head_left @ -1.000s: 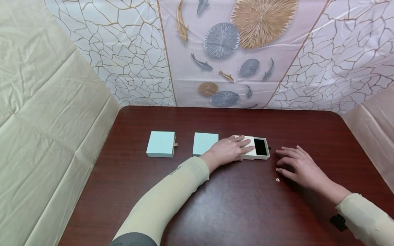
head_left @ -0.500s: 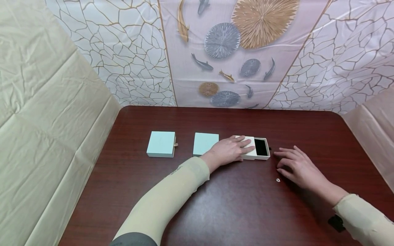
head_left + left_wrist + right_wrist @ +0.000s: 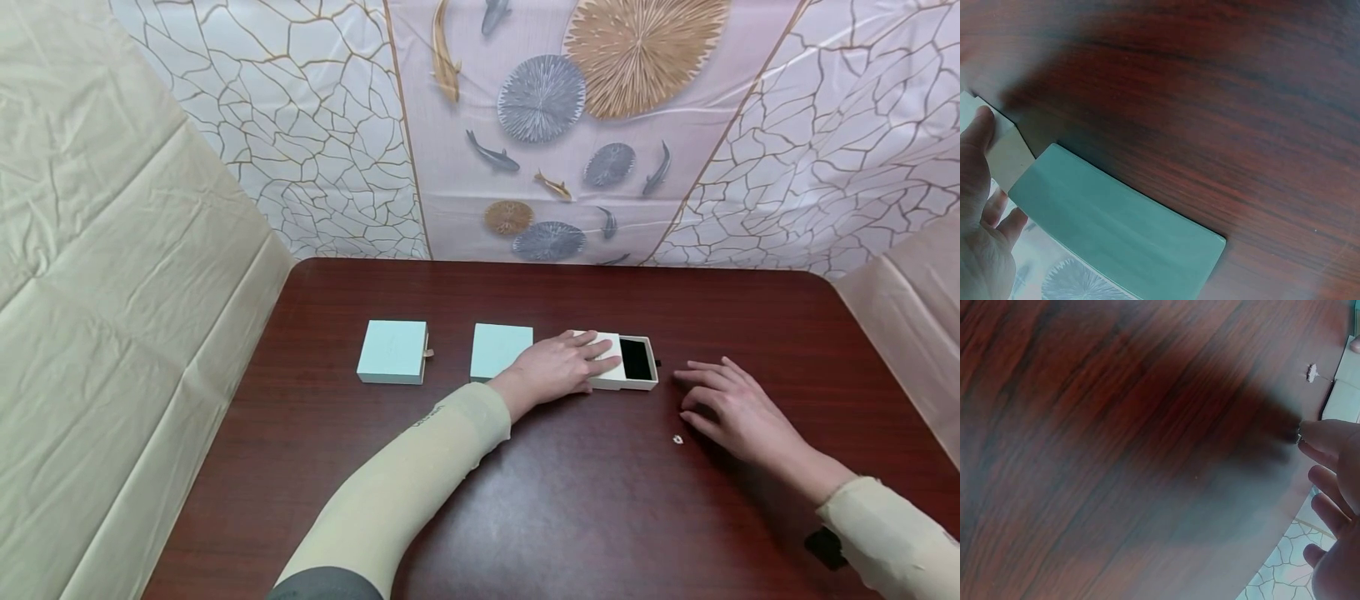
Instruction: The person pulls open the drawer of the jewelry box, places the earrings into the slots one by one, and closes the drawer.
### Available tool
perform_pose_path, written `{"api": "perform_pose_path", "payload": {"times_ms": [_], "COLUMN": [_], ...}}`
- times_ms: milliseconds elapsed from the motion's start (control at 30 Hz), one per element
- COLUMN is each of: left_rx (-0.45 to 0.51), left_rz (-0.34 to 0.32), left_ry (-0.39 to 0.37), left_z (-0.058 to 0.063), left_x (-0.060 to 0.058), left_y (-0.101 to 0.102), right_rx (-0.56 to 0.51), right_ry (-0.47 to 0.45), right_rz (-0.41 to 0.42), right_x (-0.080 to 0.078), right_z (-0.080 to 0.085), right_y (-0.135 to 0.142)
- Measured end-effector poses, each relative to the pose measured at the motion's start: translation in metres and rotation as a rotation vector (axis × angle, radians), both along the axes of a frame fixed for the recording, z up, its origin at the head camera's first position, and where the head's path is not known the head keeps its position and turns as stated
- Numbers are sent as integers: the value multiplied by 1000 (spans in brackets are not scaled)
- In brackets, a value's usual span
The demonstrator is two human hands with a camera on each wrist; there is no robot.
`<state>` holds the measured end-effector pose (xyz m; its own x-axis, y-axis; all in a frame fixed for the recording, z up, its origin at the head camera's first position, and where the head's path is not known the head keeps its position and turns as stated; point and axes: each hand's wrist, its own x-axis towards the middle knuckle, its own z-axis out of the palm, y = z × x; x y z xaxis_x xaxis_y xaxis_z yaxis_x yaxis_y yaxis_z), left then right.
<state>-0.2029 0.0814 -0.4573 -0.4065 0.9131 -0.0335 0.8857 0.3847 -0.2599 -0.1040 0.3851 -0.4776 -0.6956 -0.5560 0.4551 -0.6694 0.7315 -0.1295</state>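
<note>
In the head view, my left hand (image 3: 557, 364) lies over a white drawer box (image 3: 606, 383), fingers spread across its top and thumb along its near side. The drawer (image 3: 637, 362) sticks out to the right and shows a dark lining. My right hand (image 3: 738, 410) is to the right of the drawer, just above the table. In the right wrist view, its thumb and index finger pinch a tiny shiny earring (image 3: 1299, 434), mostly hidden by the fingertips. A second small white earring with a thin pin (image 3: 677, 439) lies on the table near my right thumb.
Two light teal boxes stand left of the white one: a closed box with a ribbon tab (image 3: 393, 352) and a middle box (image 3: 499, 350), partly behind my left wrist. The dark red wooden table (image 3: 585, 517) ends at a patterned cloth (image 3: 547, 192).
My right hand has shifted slightly left, then back right, staying beside the drawer. The white speck at its thumb tip no longer shows in the head view. My left hand has stayed put.
</note>
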Motion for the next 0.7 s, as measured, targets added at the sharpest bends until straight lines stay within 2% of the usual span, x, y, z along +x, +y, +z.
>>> {"api": "perform_pose_path", "payload": {"times_ms": [400, 700], "left_rx": [-7, -7], "left_rz": [12, 8], "left_ry": [-15, -3], "left_z": [0, 0], "left_x": [0, 1], "left_y": [0, -1], "right_rx": [-42, -54], "right_ry": [21, 6], "right_rz": [42, 35], "right_x": [-4, -3], "right_z": [-5, -3], "right_y": [1, -1]}}
